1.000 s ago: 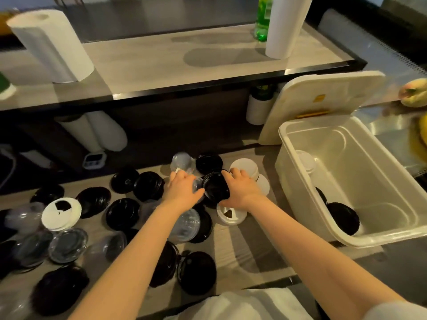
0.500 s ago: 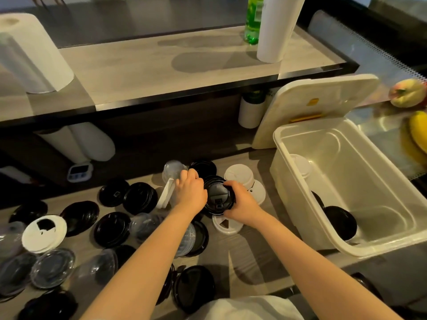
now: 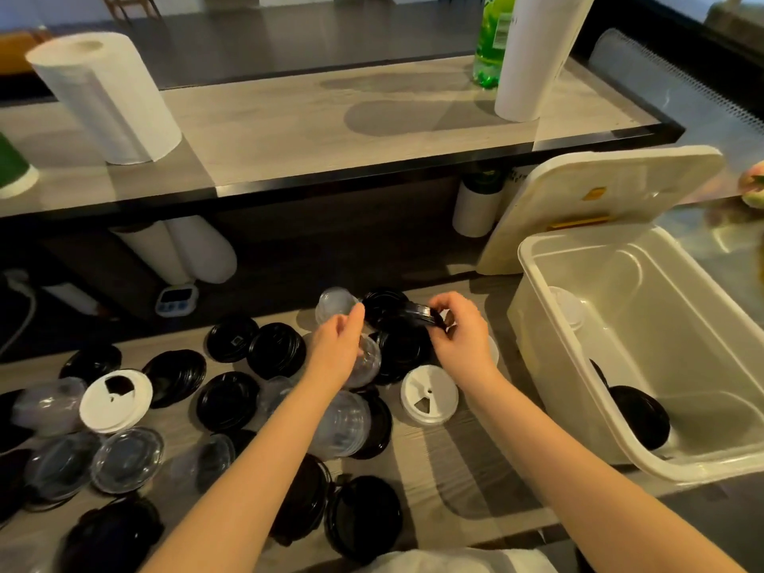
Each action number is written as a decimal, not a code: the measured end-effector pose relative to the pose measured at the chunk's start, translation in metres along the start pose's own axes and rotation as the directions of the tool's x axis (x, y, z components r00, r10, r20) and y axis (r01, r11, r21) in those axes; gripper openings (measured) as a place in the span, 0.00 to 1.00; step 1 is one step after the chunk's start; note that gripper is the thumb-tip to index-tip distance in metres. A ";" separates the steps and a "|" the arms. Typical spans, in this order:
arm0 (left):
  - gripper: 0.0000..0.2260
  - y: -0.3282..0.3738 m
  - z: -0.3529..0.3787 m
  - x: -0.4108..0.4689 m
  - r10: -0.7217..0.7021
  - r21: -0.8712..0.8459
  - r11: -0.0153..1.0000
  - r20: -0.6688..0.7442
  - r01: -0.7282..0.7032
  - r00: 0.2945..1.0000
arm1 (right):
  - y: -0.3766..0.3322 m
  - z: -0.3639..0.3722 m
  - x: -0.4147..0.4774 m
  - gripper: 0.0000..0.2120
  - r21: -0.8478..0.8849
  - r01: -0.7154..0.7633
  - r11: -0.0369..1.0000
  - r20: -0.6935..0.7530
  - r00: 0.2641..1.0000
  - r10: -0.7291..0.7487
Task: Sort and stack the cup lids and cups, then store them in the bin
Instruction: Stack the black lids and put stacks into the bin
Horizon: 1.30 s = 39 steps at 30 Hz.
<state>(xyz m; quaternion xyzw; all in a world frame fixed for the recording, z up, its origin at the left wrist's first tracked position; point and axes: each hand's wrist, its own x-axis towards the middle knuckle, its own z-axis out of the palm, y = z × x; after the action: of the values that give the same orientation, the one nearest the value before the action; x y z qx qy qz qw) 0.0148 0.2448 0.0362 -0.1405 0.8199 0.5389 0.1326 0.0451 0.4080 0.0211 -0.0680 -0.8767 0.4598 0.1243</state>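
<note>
Just left of the bin (image 3: 537,337), the right hand (image 3: 459,335) pinches a black lid (image 3: 418,314); farther left, the left hand (image 3: 335,351) holds a clear lid (image 3: 367,362).

- Left hand (image 3: 337,345): forearm stretched forward, fingers curled round a clear lid (image 3: 366,363).
- Right hand (image 3: 459,332): close beside it, fingertips pinching a black lid (image 3: 417,314).

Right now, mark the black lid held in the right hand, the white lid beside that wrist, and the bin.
black lid (image 3: 418,314): head view, middle of its tilted rim.
white lid (image 3: 429,397): head view, centre of its top, by the small hole.
bin (image 3: 669,308): head view, bare inner wall.
</note>
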 end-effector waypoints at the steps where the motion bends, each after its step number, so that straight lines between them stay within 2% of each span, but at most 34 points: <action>1: 0.20 0.006 -0.003 -0.001 -0.161 -0.156 0.973 0.080 0.172 0.984 | -0.004 0.000 -0.002 0.12 -0.088 0.133 0.987 -0.032 0.990 -0.136; 2: 0.22 0.010 -0.006 -0.002 -0.266 -0.279 0.908 0.187 0.311 0.946 | -0.007 0.001 -0.004 0.13 -0.156 0.254 0.955 -0.014 0.966 -0.259; 4: 0.22 0.011 -0.010 0.000 -0.304 -0.392 0.815 0.337 0.426 0.891 | -0.008 0.008 -0.007 0.16 -0.212 0.447 0.869 0.094 0.895 -0.437; 5: 0.19 0.009 -0.012 0.000 -0.282 -0.420 0.803 0.356 0.422 0.891 | -0.009 0.011 -0.008 0.17 -0.210 0.506 0.837 0.144 0.862 -0.485; 10: 0.11 -0.002 -0.026 0.002 -0.156 -0.438 0.864 0.237 0.249 0.959 | -0.007 0.017 -0.009 0.13 -0.197 0.616 0.763 0.262 0.783 -0.565; 11: 0.10 -0.005 -0.029 0.002 -0.135 -0.449 0.865 0.223 0.225 0.965 | -0.003 0.016 -0.008 0.14 -0.201 0.609 0.767 0.282 0.786 -0.550; 13: 0.10 -0.011 -0.036 0.005 -0.115 -0.453 0.874 0.155 0.174 0.981 | 0.005 0.011 -0.004 0.16 -0.202 0.514 0.834 0.274 0.847 -0.455; 16: 0.10 -0.017 -0.044 0.010 -0.113 -0.462 0.877 0.066 0.131 0.991 | 0.014 0.001 0.010 0.15 -0.251 0.230 0.940 0.185 0.965 -0.187; 18: 0.13 -0.020 -0.049 0.013 -0.130 -0.470 0.874 0.021 0.125 0.991 | 0.022 0.000 0.023 0.18 -0.371 0.146 0.917 0.244 0.968 -0.055; 20: 0.16 -0.023 -0.052 0.016 -0.149 -0.459 0.880 -0.019 0.124 0.989 | 0.028 0.004 0.034 0.26 -0.437 0.208 0.875 0.416 0.909 -0.009; 22: 0.17 -0.025 -0.053 0.018 -0.174 -0.480 0.867 -0.044 0.132 0.984 | 0.030 0.015 0.042 0.38 -0.488 0.323 0.811 0.606 0.794 0.049; 23: 0.16 -0.026 -0.054 0.019 -0.183 -0.502 0.855 -0.052 0.133 0.982 | 0.030 0.022 0.044 0.43 -0.540 0.392 0.745 0.664 0.742 0.091; 26: 0.14 -0.026 -0.053 0.018 -0.185 -0.555 0.824 -0.064 0.119 0.981 | 0.031 0.042 0.043 0.47 -0.649 0.530 0.545 0.715 0.669 0.201; 29: 0.14 -0.028 -0.054 0.018 -0.175 -0.579 0.808 -0.063 0.107 0.983 | 0.027 0.053 0.040 0.43 -0.658 0.561 0.503 0.720 0.663 0.203; 32: 0.13 -0.026 -0.054 0.015 -0.139 -0.576 0.813 -0.045 0.088 0.989 | 0.025 0.053 0.037 0.36 -0.629 0.559 0.539 0.719 0.683 0.131; 36: 0.12 -0.023 -0.051 0.014 -0.123 -0.571 0.818 -0.058 0.068 0.991 | 0.023 0.039 0.035 0.32 -0.508 0.410 0.758 0.670 0.741 0.048; 38: 0.12 -0.023 -0.049 0.013 -0.128 -0.549 0.834 -0.078 0.065 0.989 | 0.019 0.031 0.036 0.29 -0.372 0.206 0.905 0.549 0.835 0.036; 39: 0.13 -0.022 -0.048 0.013 -0.129 -0.544 0.837 -0.085 0.062 0.988 | 0.015 0.028 0.037 0.25 -0.234 0.028 0.972 0.469 0.879 0.088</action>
<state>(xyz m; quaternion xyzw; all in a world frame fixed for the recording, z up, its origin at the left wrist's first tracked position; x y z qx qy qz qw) 0.0080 0.1912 0.0306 -0.2443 0.6334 0.7313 0.0659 0.0022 0.4032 -0.0011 0.0192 -0.9269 0.3580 -0.1109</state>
